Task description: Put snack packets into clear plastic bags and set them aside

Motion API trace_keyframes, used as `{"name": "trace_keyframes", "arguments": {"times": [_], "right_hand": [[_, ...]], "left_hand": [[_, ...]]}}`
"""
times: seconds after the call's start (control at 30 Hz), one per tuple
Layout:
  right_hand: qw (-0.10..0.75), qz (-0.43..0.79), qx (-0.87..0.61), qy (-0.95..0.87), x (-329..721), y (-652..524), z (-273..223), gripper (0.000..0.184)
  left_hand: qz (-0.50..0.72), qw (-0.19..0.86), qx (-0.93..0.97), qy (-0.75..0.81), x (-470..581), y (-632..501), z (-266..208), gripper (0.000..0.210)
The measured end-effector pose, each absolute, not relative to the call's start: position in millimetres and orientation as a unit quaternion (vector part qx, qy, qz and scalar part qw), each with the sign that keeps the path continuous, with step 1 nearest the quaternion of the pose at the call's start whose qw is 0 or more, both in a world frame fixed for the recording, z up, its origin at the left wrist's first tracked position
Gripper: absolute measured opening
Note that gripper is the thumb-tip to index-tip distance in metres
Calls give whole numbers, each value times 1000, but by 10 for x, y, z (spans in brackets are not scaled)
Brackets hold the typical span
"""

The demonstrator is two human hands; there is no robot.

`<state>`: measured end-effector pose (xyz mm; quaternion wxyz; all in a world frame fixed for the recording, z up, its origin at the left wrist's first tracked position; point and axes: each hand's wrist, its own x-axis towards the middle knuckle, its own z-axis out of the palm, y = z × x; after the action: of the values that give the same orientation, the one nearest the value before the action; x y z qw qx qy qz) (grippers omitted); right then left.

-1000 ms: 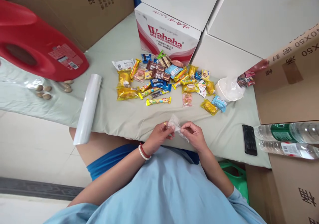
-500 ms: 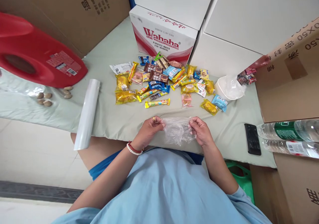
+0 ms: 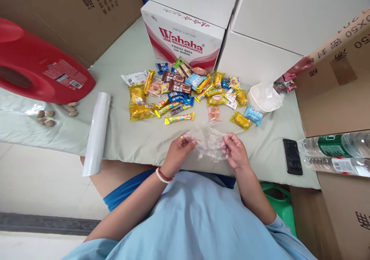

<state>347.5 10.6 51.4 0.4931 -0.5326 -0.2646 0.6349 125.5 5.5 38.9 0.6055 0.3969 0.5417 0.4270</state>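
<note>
The clear plastic bag (image 3: 210, 139) hung crumpled between the two hands, over the near edge of the surface (image 3: 137, 141), its longer run going left to right from one hand to the other. The left hand's grip (image 3: 179, 152) was pinched together on one end and the right hand's grip (image 3: 236, 152) on the opposite end, so neither was clearly nearer; loose folds drooped between them, toward the person. Whether the bag's mouth was open could not be told from the creases.

Just beyond the bag lay a pink biscuit packet (image 3: 214, 114), with a yellow snack bar (image 3: 179, 118) to its left, its long axis roughly in line with the bag's. Behind these spread a heap of snack packets (image 3: 179, 87), reaching toward the foot of a Wahaha carton (image 3: 183, 40). A white bowl (image 3: 256, 101) holding clear plastic (image 3: 269, 95) stood beyond and to the right, nearer the right hand. Well to the left, nearer the left hand, a plastic roll (image 3: 97, 134) pointed away from the person, its near end jutting past the surface's edge. A black phone (image 3: 293, 156) lay farther right
</note>
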Motion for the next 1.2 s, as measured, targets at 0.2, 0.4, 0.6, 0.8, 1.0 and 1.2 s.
{"name": "trace_keyframes", "arguments": {"times": [0.2,0.4,0.6,0.8,1.0,1.2], "right_hand": [[498,527,-619,-302,3927,140,377,47],[382,283,-717,-510,4225,106,303,30],[356,160,-531,-752,3663,-56,472,18],[227,170,-414,-865,2906,-132,137,30],[306,208,-437,-820,2846,30,102,25],[292,239,-434,-818,2887,22,114,21]], "left_hand": [[480,601,274,578,929,201,325,50],[481,563,289,607,879,223,220,51],[475,564,293,609,925,226,180,53],[474,568,295,605,955,213,212,56],[454,596,314,583,919,48,360,59],[362,561,349,657,749,-206,270,57]]}}
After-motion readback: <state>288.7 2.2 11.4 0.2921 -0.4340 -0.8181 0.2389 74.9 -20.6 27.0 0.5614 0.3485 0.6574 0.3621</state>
